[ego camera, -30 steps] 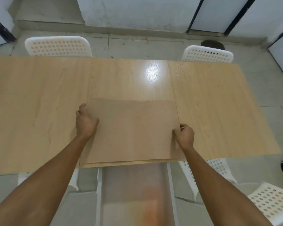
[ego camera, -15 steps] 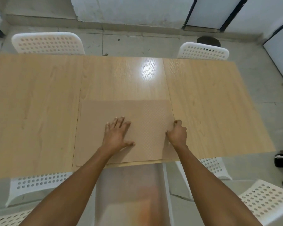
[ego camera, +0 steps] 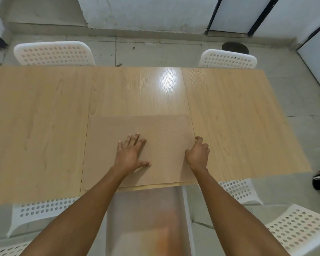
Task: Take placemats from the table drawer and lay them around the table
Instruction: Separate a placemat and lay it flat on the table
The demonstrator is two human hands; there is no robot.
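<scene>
Chairs [ego camera: 54,53] ring table [ego camera: 35,126]; drawer [ego camera: 148,218] open below. Tan textured mats [ego camera: 137,126] stacked flat. Left hand [ego camera: 130,154] spread flat on top; right hand [ego camera: 198,154] pinching stack edge.

No readable text, label, brand, number or sign appears on anything here.

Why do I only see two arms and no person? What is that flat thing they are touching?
The camera sits on the person's head and looks down, so only their arms show. The wooden table has a stack of thin tan placemats near its front edge. The left hand lies flat on top of the stack. The right hand curls around its right edge. Below the table edge, a drawer stands pulled open. White chairs with holes stand around the table.
</scene>
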